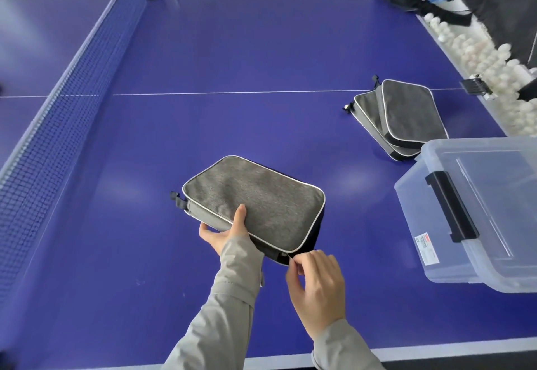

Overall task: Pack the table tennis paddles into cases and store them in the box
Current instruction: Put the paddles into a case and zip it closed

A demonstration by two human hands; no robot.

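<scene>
Pinching the small zipper pull (290,255) between thumb and forefinger, the right hand (315,281) is working at the near corner of the grey fabric rectangular case with white piping (255,201). Its other fingers are curling loosely and holding nothing. The left hand (223,231) is gripping the case's near-left edge, thumb lying on top, fingers wrapping underneath. The case is sitting on the blue table tennis table (232,64) directly ahead, its near edge seeming to be raised a little.

No paddle is showing, and how far the zip is run is not readable.

Risks, as judged:
- The tab is tiny, so the pinch may be slipping off under a hard tug.
- The slider is sitting at a rounded corner, so the lining could be catching and jamming it there.
- The left hand is bracing one edge only, so a sideways pull could be twisting or sliding the case.

To the right, the clear plastic storage box (465,253) appears to be wearing its lid, black latch (450,207) down, so nothing is going in until it is opened.

Further off, two matching grey cases (398,116) are lying overlapped and skewed, so the top one could be slipping off if both are lifted together. Beyond them, white balls (479,58) are filling a trough along the table edge.
</scene>
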